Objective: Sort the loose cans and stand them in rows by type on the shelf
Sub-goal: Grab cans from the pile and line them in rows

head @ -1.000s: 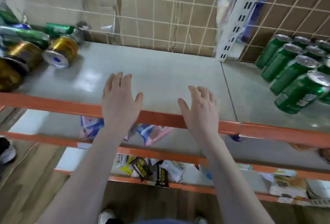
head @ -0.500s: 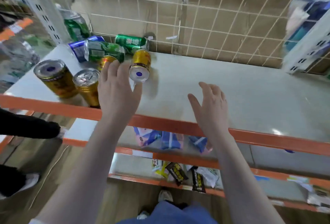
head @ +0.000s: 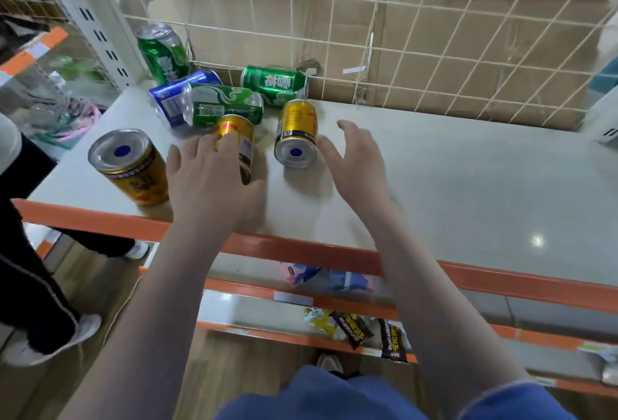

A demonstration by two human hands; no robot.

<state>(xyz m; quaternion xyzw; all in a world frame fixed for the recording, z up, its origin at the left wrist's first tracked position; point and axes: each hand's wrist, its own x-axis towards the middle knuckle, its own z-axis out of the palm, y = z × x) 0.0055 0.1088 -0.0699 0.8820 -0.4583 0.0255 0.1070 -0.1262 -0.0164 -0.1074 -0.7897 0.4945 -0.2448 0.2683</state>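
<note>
Head view: my left hand (head: pixel 214 182) rests spread over a fallen gold can (head: pixel 238 138) on the shelf (head: pixel 434 185); right hand (head: pixel 354 158), spread and empty, sits just right of that can, beside another gold can (head: pixel 296 132). Next, I'd close both grips and stand them upright.

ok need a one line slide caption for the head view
Left hand on a gold can, right hand open beside another.

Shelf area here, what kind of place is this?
Probably a shop or stockroom: an orange-edged metal shelf with a wire-grid back, loose drink cans, and snack packets on lower shelves.
</note>
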